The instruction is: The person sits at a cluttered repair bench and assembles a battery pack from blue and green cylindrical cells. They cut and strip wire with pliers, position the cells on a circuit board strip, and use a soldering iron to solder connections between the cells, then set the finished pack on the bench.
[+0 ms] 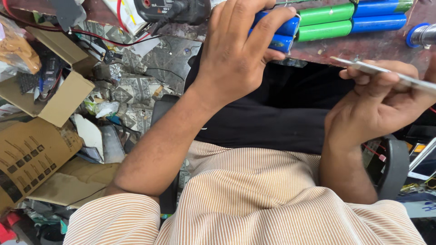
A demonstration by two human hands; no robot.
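We are working at a cluttered bench (363,47) above a floor strewn with cardboard boxes (41,95). Our left hand (236,54) is gripping the blue end of a battery pack (327,20) — fingers clenched over the cells. Our right hand (381,102) is pinching a thin metal strip (386,72). That strip could be bridging bare terminals if it slips — a short. Beyond the left fingers, a black meter (175,10) and red wires (91,34) are crowding the bench edge.

The left hand (236,54) covers most of the blue cells (284,34), hiding how many it grips. At three o'clock, the thin metal strip (386,72) in the right hand (377,104) runs off frame. The solder spool (422,34) is cropped.
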